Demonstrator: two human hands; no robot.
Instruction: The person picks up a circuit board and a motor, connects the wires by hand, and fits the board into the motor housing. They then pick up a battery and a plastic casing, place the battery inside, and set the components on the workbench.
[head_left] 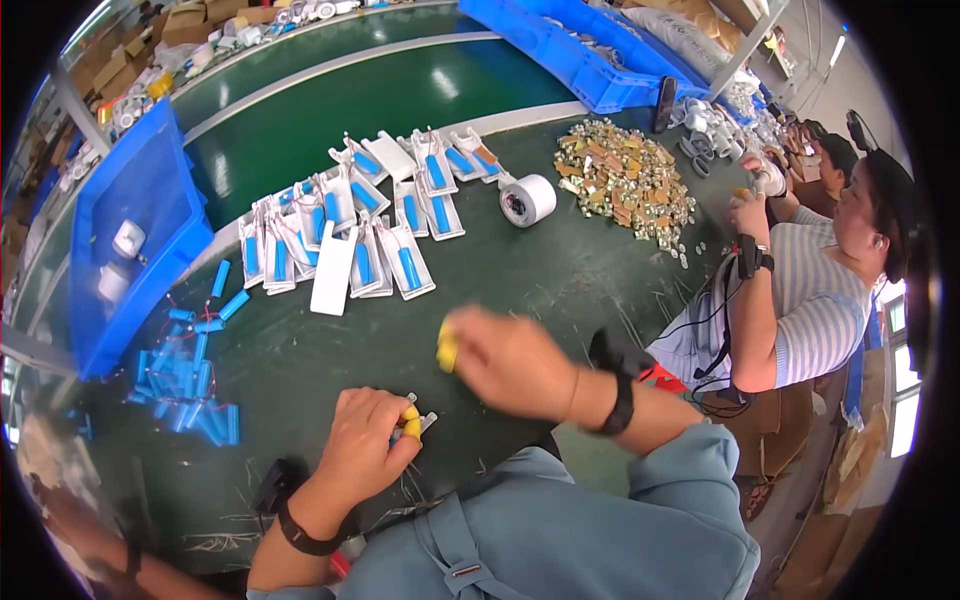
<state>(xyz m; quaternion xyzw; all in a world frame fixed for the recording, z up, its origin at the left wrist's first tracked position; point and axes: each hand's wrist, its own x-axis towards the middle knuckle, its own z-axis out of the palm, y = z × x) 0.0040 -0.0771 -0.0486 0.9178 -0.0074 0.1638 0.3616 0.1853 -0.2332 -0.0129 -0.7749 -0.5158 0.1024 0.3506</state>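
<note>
My left hand point(368, 440) is closed low over the bench, thumb and forefinger pinching a small whitish part point(428, 421) that is mostly hidden by the fingers. Yellow coverings show on those fingertips. To the right and a little farther off, my right hand point(515, 365) hangs above the bench, smeared by motion. Yellow point(447, 345) also shows at its fingertips, and whether it holds anything cannot be made out. Beyond both hands lie several white plastic casings point(365, 262) with blue cylindrical batteries inside. One flat white cover point(333, 270) rests at their near edge.
Loose blue batteries point(185, 375) with wires are heaped at the left by a blue bin point(135, 240). A white tape roll point(528, 200) and a pile of small circuit boards point(628, 180) lie far right. Another blue bin point(600, 65) stands behind. A co-worker point(800, 270) sits at the right.
</note>
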